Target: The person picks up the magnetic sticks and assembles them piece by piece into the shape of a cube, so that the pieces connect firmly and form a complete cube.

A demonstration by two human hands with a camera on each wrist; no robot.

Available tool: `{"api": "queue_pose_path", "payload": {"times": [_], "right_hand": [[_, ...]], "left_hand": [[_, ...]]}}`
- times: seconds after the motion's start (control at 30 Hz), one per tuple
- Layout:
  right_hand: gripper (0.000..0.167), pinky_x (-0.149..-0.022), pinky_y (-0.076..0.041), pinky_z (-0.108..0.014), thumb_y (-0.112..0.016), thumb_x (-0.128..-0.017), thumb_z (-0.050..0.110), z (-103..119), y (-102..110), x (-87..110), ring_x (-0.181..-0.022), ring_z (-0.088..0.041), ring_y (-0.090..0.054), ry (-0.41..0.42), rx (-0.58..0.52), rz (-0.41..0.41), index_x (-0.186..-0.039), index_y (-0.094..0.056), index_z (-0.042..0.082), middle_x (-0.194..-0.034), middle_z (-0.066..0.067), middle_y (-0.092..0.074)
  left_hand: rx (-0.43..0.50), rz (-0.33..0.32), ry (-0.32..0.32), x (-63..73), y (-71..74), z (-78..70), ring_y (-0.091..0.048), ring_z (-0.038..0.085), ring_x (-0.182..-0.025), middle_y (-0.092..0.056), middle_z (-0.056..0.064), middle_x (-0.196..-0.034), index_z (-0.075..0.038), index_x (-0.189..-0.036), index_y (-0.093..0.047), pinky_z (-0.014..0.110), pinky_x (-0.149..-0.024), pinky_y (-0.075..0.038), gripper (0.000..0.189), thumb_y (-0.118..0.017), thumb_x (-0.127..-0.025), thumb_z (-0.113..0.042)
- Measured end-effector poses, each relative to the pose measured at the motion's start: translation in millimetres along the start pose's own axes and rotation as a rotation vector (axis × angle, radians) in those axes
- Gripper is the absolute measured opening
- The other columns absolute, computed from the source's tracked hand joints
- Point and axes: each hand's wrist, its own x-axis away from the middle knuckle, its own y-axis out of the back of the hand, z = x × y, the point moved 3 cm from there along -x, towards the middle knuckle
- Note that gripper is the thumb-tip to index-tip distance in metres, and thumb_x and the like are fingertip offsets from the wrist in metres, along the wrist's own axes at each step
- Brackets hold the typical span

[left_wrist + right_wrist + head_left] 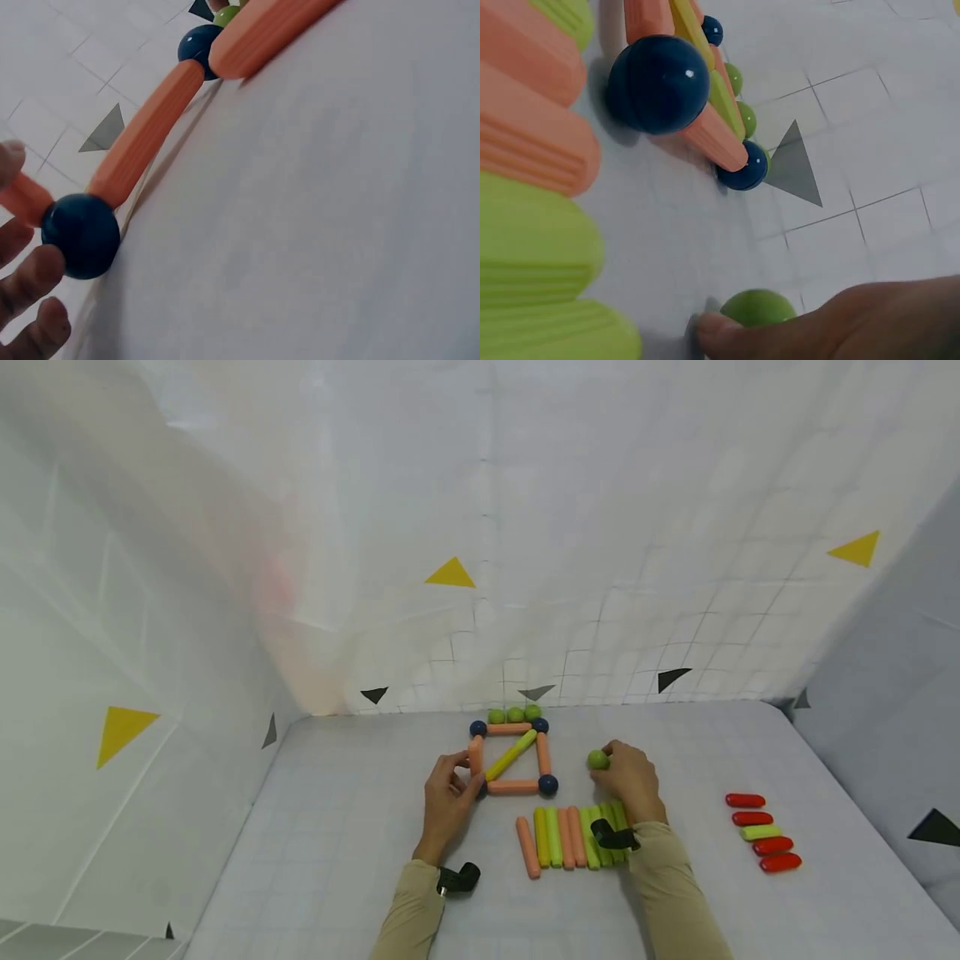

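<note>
A square of orange sticks [513,787] with navy balls [548,785] at its corners lies on the table, crossed by a diagonal of yellow and green sticks [512,756]. At its near left corner my left hand [447,802] pinches an upright orange stick [476,753]. In the left wrist view its fingertips [46,262] are at the corner navy ball [81,235]. Right of the square, my right hand [632,779] holds a green ball [597,760] between its fingers; the right wrist view shows the green ball [757,307] partly hidden behind a digit.
Several green balls [515,715] line the square's far side. Nearer lies a row of orange, yellow and green sticks [566,838], partly under the right wrist. Red sticks [772,845] with one yellow-green stick [761,832] lie far right. A white wall [600,527] stands behind the table.
</note>
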Motion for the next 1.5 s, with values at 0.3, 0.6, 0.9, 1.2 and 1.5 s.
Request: {"api": "queue_pose_path", "payload": {"times": [0.3, 0.6, 0.9, 1.2, 1.5], "right_hand": [[0.05, -0.081, -0.059, -0.046, -0.079, -0.097, 0.032, 33.5, -5.7, 8.5, -0.098, -0.035, -0.073, 0.3, -0.237, -0.143, -0.133, -0.068, -0.001, -0.121, -0.023, -0.074], [0.043, -0.078, -0.057, -0.044, -0.086, -0.091, 0.031, 110.8, -8.4, 39.2, -0.093, -0.027, -0.072, 0.657, -0.467, -0.207, -0.128, -0.075, 0.011, -0.118, -0.009, -0.074], [0.046, -0.078, -0.06, -0.048, -0.089, -0.089, 0.026, 143.4, -23.2, 44.2, -0.096, -0.038, -0.071, 0.733, -0.479, -0.149, -0.128, -0.076, 0.007, -0.113, -0.015, -0.071], [0.041, -0.081, -0.059, -0.058, -0.087, -0.09, 0.025, 149.6, -30.8, 40.2, -0.098, -0.04, -0.072, 0.722, -0.49, -0.134, -0.125, -0.076, 0.008, -0.118, -0.012, -0.071], [0.048, -0.086, -0.059, -0.048, -0.085, -0.093, 0.025, 130.9, -26.8, 43.2, -0.105, -0.031, -0.07, 0.734, -0.458, -0.109, -0.136, -0.07, 0.012, -0.127, -0.01, -0.073]], "left_hand": [[0.014, -0.004, 0.027, 0.7, -1.9, -0.5, -0.054, 0.009, -0.062, -0.074, 0.007, -0.105, -0.009, -0.116, -0.074, 0.02, -0.058, -0.046, 0.022, -0.081, -0.095, -0.012], [0.026, 0.001, 0.021, -1.6, -3.2, 0.9, -0.053, 0.002, -0.061, -0.075, 0.008, -0.106, -0.009, -0.117, -0.073, 0.019, -0.056, -0.047, 0.024, -0.081, -0.094, -0.011], [0.02, -0.008, 0.02, -2.3, -4.2, 0.8, -0.054, 0.004, -0.059, -0.075, 0.006, -0.103, -0.01, -0.116, -0.074, 0.019, -0.055, -0.047, 0.02, -0.08, -0.096, -0.013], [0.004, -0.031, -0.026, -0.9, -5.1, 1.1, -0.053, 0.005, -0.059, -0.074, 0.006, -0.098, -0.011, -0.113, -0.074, 0.018, -0.054, -0.045, 0.02, -0.08, -0.094, -0.007], [-0.093, -0.007, -0.006, 0.8, -2.5, -0.7, -0.055, 0.004, -0.06, -0.075, 0.003, -0.101, -0.012, -0.118, -0.073, 0.018, -0.056, -0.046, 0.026, -0.082, -0.094, -0.014]]}}
